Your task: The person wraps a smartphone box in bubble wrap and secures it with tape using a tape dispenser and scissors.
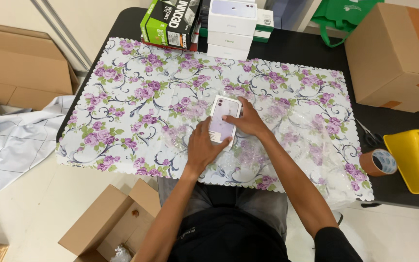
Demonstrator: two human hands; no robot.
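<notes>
A small white phone box (223,119) with a pale purple picture lies flat on a sheet of clear bubble wrap (287,140) spread over a flowered tablecloth (132,111). My left hand (203,147) rests on the box's near left edge with fingers spread along it. My right hand (246,119) presses on the box's right side, fingertips on its top face. Both hands touch the box; it stays flat on the wrap.
A stack of white phone boxes (231,26) and a green-and-black carton (170,22) stand at the table's far edge. A large cardboard box (396,53) is at the right. A yellow tape dispenser (410,162), brown tape roll (378,162) and scissors (369,136) lie nearby. An open carton (110,223) sits on the floor.
</notes>
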